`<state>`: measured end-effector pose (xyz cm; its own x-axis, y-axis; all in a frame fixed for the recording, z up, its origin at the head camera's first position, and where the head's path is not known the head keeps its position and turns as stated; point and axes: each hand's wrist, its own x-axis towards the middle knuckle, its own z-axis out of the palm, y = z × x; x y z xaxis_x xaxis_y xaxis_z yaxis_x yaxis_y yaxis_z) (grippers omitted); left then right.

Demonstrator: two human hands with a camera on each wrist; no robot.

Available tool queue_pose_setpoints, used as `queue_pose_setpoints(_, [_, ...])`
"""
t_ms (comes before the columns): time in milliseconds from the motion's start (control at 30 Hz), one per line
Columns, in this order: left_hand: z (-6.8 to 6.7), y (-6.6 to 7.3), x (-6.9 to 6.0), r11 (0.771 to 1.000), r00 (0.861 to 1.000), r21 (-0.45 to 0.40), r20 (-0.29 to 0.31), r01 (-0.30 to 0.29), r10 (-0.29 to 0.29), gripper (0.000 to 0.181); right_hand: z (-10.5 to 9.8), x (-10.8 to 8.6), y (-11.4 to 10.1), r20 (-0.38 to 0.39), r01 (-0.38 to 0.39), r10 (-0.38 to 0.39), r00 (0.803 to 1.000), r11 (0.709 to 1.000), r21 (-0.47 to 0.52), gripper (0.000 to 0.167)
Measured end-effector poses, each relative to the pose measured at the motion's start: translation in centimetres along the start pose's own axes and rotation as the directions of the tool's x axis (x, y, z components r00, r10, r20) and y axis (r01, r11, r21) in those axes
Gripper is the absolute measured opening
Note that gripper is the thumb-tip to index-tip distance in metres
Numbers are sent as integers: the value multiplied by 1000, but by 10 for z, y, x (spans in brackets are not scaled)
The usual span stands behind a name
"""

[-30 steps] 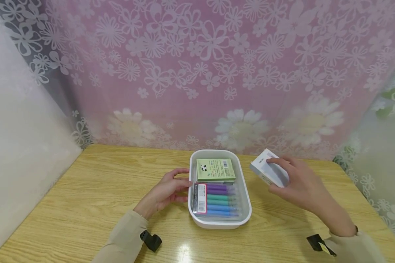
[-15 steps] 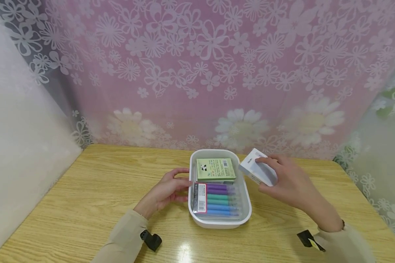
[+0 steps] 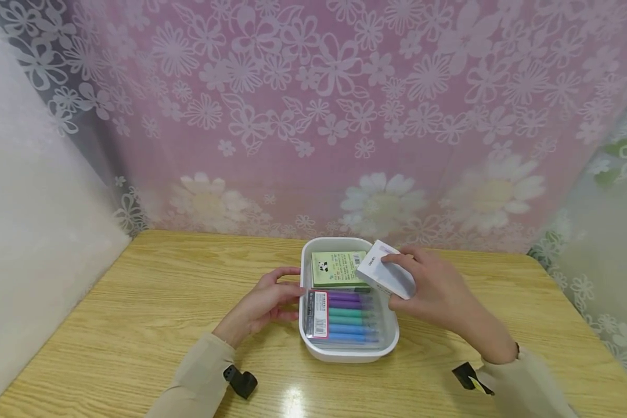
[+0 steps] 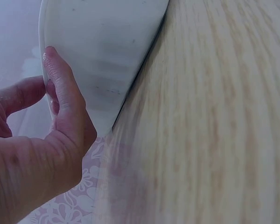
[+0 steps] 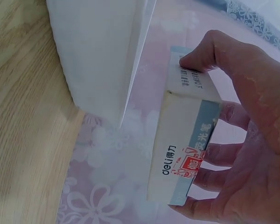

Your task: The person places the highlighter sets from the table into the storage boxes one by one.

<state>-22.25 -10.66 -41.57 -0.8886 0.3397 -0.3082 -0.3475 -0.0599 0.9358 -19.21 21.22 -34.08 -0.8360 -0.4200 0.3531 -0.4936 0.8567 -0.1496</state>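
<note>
A small white and pale-blue cardboard box (image 5: 177,144) with "deli" print is gripped by my right hand (image 3: 439,290), thumb on one side and fingers on the other. It is tilted above the right rim of a white plastic storage bin (image 3: 389,348). My left hand (image 3: 263,305) pinches the bin's left rim, fingers against the outer wall (image 4: 107,51) in the left wrist view. Inside the bin, a light-green box (image 3: 337,270) with a panda picture lies at the back. In front of it is a clear pack of purple, green and blue pens (image 3: 347,319).
The bin stands on a wood-grain table (image 3: 162,302). A pink flowered curtain (image 3: 271,116) hangs behind the table's back edge, with pale sheets at both sides. Black wrist cameras (image 3: 240,381) sit on both sleeves.
My right hand has carried the white box leftward, from beside the bin to over its right rim, partly covering the green box. My left hand and the bin have stayed put.
</note>
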Motion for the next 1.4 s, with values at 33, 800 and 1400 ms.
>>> queue_pose_setpoints(33, [0,0,0,1000,1000,2,2,-2,2,58,1,1,-1,6,1,-1,1000,1000,0,55])
queue_pose_setpoints(800, [-1,2,-2,1000,1000,8,16,-3,3,60,15,8,-28,90,100,-105,990,993,54,61])
queue_pose_setpoints(1400, [0,3,-1,1000,1000,14,19,0,0,62,29,14,-41,203,180,-209,957,972,152,62])
